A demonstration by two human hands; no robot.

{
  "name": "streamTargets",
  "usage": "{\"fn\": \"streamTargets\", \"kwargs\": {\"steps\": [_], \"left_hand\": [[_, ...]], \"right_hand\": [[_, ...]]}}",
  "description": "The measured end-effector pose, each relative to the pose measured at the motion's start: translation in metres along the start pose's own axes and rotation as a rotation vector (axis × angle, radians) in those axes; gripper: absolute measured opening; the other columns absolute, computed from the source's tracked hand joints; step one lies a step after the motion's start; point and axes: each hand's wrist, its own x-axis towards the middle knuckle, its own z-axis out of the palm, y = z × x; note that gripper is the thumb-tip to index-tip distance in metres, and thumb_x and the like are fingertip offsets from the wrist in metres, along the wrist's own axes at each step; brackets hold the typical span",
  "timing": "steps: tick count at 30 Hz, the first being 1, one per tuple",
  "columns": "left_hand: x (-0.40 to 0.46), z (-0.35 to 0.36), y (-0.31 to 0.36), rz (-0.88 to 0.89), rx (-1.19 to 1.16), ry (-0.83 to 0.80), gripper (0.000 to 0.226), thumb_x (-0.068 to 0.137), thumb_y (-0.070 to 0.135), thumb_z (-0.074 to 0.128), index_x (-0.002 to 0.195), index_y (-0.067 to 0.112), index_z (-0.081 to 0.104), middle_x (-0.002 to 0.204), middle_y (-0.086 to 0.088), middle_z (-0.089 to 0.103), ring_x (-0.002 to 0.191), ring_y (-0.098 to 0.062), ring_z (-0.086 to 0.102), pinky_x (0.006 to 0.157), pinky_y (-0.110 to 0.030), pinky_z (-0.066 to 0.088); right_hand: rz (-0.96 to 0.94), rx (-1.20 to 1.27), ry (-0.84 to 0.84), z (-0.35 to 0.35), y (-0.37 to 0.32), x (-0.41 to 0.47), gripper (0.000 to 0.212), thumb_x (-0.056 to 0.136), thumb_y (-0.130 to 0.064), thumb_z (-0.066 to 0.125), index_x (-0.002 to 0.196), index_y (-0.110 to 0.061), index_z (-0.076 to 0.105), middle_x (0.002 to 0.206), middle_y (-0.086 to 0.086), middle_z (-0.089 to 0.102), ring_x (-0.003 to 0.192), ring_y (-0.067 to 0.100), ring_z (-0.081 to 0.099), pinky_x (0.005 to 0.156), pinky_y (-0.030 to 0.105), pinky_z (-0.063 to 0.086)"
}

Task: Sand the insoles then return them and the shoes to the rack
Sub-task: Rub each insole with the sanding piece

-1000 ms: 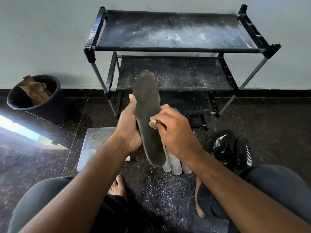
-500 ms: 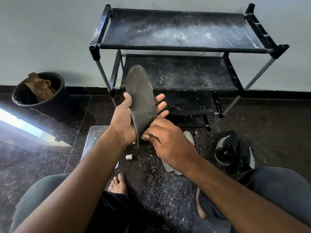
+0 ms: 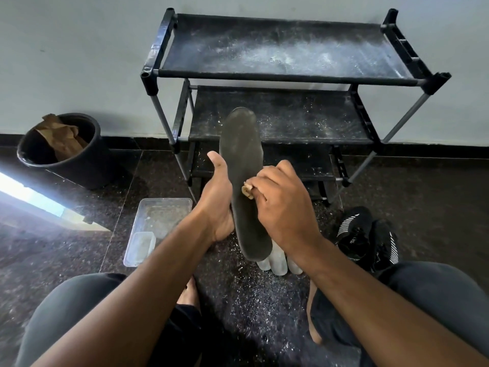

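With the left hand (image 3: pixel 217 205) cradling the dark insole (image 3: pixel 244 181) and the right hand (image 3: pixel 280 205) pinching sandpaper (image 3: pixel 247 190), uneven pressure could gouge it.

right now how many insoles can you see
4: one dark insole held up in the left hand while the right hand rubs it, and three pale insoles on the floor just behind it, partly hidden, so more could lie underneath.
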Motion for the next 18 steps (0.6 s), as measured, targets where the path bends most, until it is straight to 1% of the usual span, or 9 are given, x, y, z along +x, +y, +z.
{"fn": "streamTargets", "kwargs": {"steps": [3, 4, 6, 8, 10, 11, 14, 16, 18], "left_hand": [[0.0, -0.002, 0.005, -0.013, -0.018, -0.047, 0.106, 0.09, 0.087, 0.011, 0.132, 0.008, 0.068, 0.123, -0.014, 0.073, 0.104, -0.023, 0.072, 0.092, -0.033, 0.059], [0.0, -0.004, 0.008, -0.005, -0.053, -0.059, 0.106, 0.09, 0.087, 0.009, 0.133, 0.008, 0.066, 0.119, -0.013, 0.073, 0.104, -0.024, 0.071, 0.093, -0.034, 0.058], [0.002, -0.009, 0.014, 0.008, -0.156, -0.076, 0.103, 0.091, 0.086, 0.011, 0.136, 0.008, 0.062, 0.109, -0.012, 0.07, 0.108, -0.028, 0.067, 0.093, -0.038, 0.059], [0.004, -0.013, 0.015, 0.006, -0.22, -0.104, 0.102, 0.091, 0.087, 0.013, 0.138, 0.009, 0.061, 0.106, -0.011, 0.067, 0.104, -0.027, 0.067, 0.087, -0.037, 0.062], [0.002, -0.009, 0.009, -0.038, -0.192, -0.153, 0.103, 0.091, 0.088, 0.015, 0.137, 0.008, 0.063, 0.11, -0.011, 0.068, 0.098, -0.024, 0.07, 0.08, -0.033, 0.064], [0.001, -0.006, 0.004, -0.059, -0.161, -0.171, 0.103, 0.091, 0.088, 0.016, 0.134, 0.008, 0.066, 0.113, -0.011, 0.07, 0.099, -0.023, 0.072, 0.081, -0.032, 0.064], [0.0, 0.003, -0.007, -0.093, -0.058, -0.19, 0.1, 0.093, 0.085, 0.017, 0.133, 0.009, 0.069, 0.117, -0.013, 0.072, 0.109, -0.022, 0.072, 0.094, -0.032, 0.059], [0.001, 0.002, -0.006, -0.085, -0.044, -0.211, 0.098, 0.095, 0.083, 0.016, 0.139, 0.008, 0.063, 0.121, -0.012, 0.071, 0.111, -0.021, 0.071, 0.094, -0.031, 0.059], [0.0, -0.001, 0.003, -0.068, -0.06, -0.206, 0.098, 0.097, 0.081, 0.016, 0.141, 0.006, 0.06, 0.122, -0.013, 0.071, 0.108, -0.02, 0.073, 0.091, -0.028, 0.06]], "right_hand": [[0.049, 0.15, -0.024, -0.001, -0.006, -0.001, 0.009, 0.091, -0.005, 0.066, 0.087, -0.007, 0.075, 0.084, -0.001, 0.063, 0.089, 0.02, 0.05, 0.086, 0.035, 0.049], [0.034, 0.199, -0.043, -0.001, -0.011, -0.003, 0.008, 0.09, -0.005, 0.068, 0.087, -0.007, 0.075, 0.084, -0.001, 0.064, 0.091, 0.019, 0.051, 0.09, 0.033, 0.048], [-0.025, 0.248, -0.093, -0.001, -0.019, -0.008, 0.009, 0.089, -0.004, 0.068, 0.088, -0.007, 0.076, 0.085, -0.001, 0.066, 0.091, 0.02, 0.052, 0.096, 0.036, 0.047], [-0.07, 0.216, -0.113, 0.0, -0.02, -0.009, 0.012, 0.09, -0.008, 0.065, 0.089, -0.01, 0.077, 0.087, -0.003, 0.067, 0.091, 0.021, 0.053, 0.091, 0.038, 0.046], [-0.068, 0.148, -0.082, -0.002, -0.016, -0.007, 0.015, 0.091, -0.012, 0.063, 0.087, -0.015, 0.077, 0.087, -0.006, 0.068, 0.09, 0.02, 0.052, 0.085, 0.037, 0.044], [-0.052, 0.117, -0.06, -0.002, -0.014, -0.005, 0.015, 0.09, -0.012, 0.063, 0.087, -0.016, 0.076, 0.088, -0.007, 0.067, 0.089, 0.02, 0.052, 0.083, 0.039, 0.044], [0.032, 0.096, 0.006, -0.004, -0.007, 0.001, 0.01, 0.089, -0.013, 0.068, 0.087, -0.018, 0.076, 0.087, -0.011, 0.066, 0.088, 0.018, 0.05, 0.079, 0.04, 0.042], [0.063, 0.164, 0.022, -0.004, -0.01, 0.001, 0.008, 0.088, -0.014, 0.071, 0.087, -0.018, 0.077, 0.088, -0.013, 0.066, 0.088, 0.017, 0.049, 0.081, 0.039, 0.042], [0.033, 0.226, -0.001, -0.004, -0.016, -0.002, 0.007, 0.087, -0.014, 0.071, 0.087, -0.017, 0.078, 0.088, -0.011, 0.067, 0.088, 0.017, 0.05, 0.082, 0.04, 0.043]]}}
